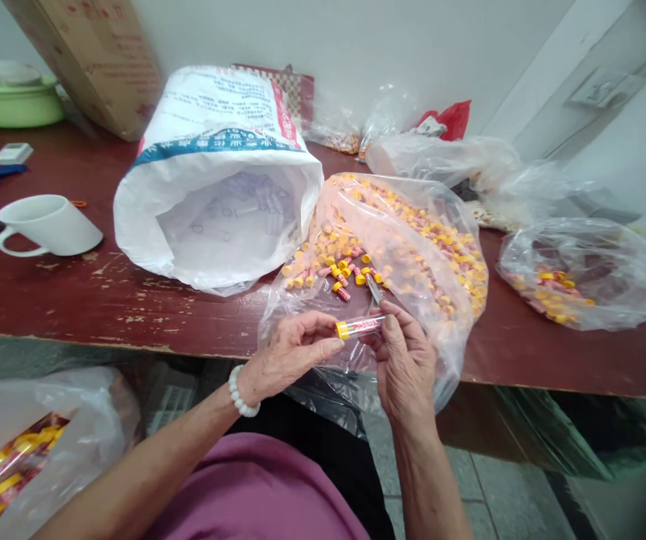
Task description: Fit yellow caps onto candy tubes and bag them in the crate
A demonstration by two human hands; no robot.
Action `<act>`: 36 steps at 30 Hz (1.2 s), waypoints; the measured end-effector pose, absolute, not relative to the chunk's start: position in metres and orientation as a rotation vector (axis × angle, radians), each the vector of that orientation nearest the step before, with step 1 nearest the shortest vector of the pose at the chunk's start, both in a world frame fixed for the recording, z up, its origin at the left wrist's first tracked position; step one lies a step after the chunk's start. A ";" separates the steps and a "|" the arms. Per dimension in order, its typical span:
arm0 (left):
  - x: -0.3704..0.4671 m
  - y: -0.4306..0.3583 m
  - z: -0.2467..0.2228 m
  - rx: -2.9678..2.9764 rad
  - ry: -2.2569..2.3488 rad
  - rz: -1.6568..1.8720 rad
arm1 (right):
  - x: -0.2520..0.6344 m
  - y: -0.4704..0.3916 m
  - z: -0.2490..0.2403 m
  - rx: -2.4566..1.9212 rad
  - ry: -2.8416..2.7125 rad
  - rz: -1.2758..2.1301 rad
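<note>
Holding the clear tube (365,326) near level works well here: the left hand (300,349) pinches its yellow cap (344,330) while the right hand (407,364) pinches the other end, near the front edge of the desk (199,324). Light, even pressure along the tube should keep the cap straight, and the pointed metal tool (375,289) jutting from the right hand is best kept clear of the left fingers.

Mauve top (255,487), black lower garment (353,469), white round-beaded bracelet (235,388).
</note>
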State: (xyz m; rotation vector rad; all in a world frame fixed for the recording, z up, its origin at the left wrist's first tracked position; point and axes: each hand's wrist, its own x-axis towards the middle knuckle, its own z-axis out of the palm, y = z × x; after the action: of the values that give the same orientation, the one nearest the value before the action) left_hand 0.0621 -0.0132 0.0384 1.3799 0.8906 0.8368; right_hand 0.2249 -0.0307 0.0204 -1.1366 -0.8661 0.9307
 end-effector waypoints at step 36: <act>0.056 -0.047 0.061 2.311 0.840 1.114 | 0.239 -0.086 0.044 -1.206 -2.127 0.307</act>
State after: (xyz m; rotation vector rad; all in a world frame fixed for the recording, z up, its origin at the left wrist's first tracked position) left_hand 0.0563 -0.0467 0.0608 2.3106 0.8399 1.1139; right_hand 0.2394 -0.0864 0.0438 -1.2061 -2.1275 0.3074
